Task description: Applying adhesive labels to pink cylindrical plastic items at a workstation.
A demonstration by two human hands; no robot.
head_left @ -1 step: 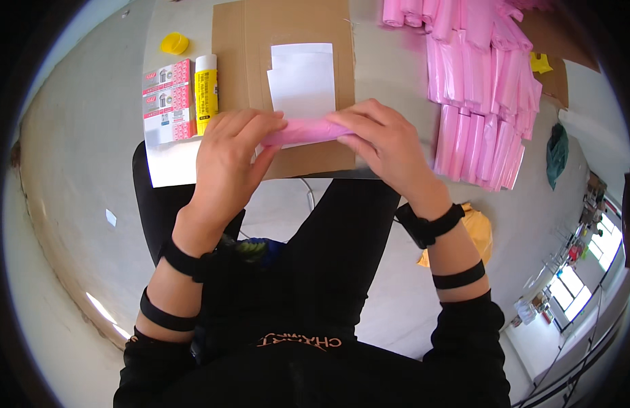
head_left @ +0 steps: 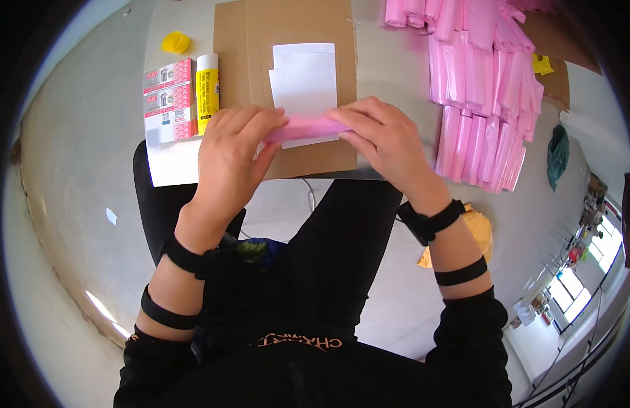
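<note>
Pinching from both ends, the fingers (head_left: 264,129) of the left hand (head_left: 230,160) and those of the right hand (head_left: 389,139) are closed on a thin pink roll of soft plastic film (head_left: 307,127), which is held level just above centre of the frame, over a white sheet of paper (head_left: 303,78). The left fingers are curled over the roll's left end, with the thumb beneath; the right fingers cover its right end, so that only the middle stretch is seen.

The roll is judged to be very light, limp and somewhat slippery: it would sag or unroll if gripped at one end only, and it could be crushed flat by a hard squeeze. A two-ended hold with gentle pressure, as shown, is judged the safest; the middle is the place to avoid, since the layers could slide there.

Beneath the paper a flat brown cardboard sheet (head_left: 240,61) is laid on the grey table (head_left: 396,61). At upper left a yellow glue stick (head_left: 207,92) lies beside red-and-white printed cartons (head_left: 167,98), with a round yellow cap (head_left: 175,43) above them and a larger white sheet (head_left: 168,163) below. At upper right a heap of similar pink film rolls (head_left: 485,95) is spread, well apart from the hands. Black bands are worn on both wrists.
</note>
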